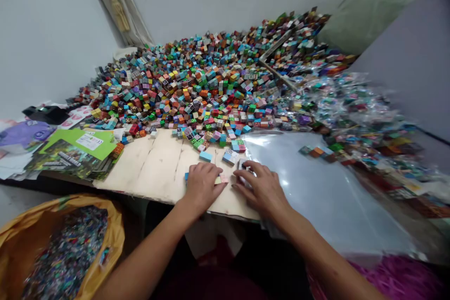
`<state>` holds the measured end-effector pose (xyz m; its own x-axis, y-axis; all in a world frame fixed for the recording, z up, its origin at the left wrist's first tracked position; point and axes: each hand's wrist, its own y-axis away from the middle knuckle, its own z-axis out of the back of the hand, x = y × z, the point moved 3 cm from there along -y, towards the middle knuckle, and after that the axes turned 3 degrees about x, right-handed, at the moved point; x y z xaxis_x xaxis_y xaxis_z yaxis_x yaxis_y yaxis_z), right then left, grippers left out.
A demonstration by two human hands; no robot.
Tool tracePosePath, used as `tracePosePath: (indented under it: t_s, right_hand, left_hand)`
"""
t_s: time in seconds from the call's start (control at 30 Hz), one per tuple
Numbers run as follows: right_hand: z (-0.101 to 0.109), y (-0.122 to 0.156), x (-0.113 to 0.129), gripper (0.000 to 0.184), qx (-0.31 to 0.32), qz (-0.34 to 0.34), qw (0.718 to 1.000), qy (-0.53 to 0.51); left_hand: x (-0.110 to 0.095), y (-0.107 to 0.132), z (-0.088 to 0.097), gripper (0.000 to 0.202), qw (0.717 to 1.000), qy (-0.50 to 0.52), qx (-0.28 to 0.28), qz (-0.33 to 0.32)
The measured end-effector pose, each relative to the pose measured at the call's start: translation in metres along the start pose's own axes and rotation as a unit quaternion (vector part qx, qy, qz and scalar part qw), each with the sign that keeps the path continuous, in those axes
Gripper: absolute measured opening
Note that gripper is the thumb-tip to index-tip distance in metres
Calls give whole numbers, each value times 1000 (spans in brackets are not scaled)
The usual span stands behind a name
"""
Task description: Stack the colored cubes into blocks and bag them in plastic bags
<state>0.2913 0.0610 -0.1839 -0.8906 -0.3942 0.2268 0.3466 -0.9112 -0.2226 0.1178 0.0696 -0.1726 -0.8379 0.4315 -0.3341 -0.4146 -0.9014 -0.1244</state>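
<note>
My left hand (203, 185) lies over a short row of small coloured cubes on the wooden board, its fingers curled round them. A pink cube (224, 178) shows at the row's right end, and a blue bit sticks out on the left. Just to the right, my right hand (262, 186) has its bent fingers and thumb round a few grey-and-white cubes (241, 165), mostly hidden by the fingers. Ahead of both hands lie a light-blue block (206, 156) and a white-and-blue block (230, 157). The two hands are a little apart.
A huge heap of small coloured cubes (197, 79) covers the back. Clear plastic sheets (309, 192) lie right, beside cubes in clear wrapping (344, 98). An angled strip (277, 47) rests on the heap. Green cards (79, 143) and a black tape dispenser (47, 113) sit left, above a yellow bag (117, 229).
</note>
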Motion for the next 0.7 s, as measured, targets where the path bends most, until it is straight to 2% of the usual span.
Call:
tracePosePath:
  t_s: [0.13, 0.23, 0.47, 0.7]
  right_hand:
    - [-5, -4, -13, 31, 24, 53, 994, -91]
    - [-5, -9, -18, 40, 53, 63, 990, -112]
    - [-1, -28, 5, 18, 84, 34, 991, -98]
    - [-2, -27, 15, 24, 113, 54, 976, -177]
  left_hand:
    - [7, 11, 2, 25, 999, 26, 10, -33]
    - [10, 17, 4, 26, 998, 40, 16, -55]
    - [10, 20, 4, 36, 997, 45, 13, -54]
    - [11, 20, 1, 39, 998, 37, 24, -47]
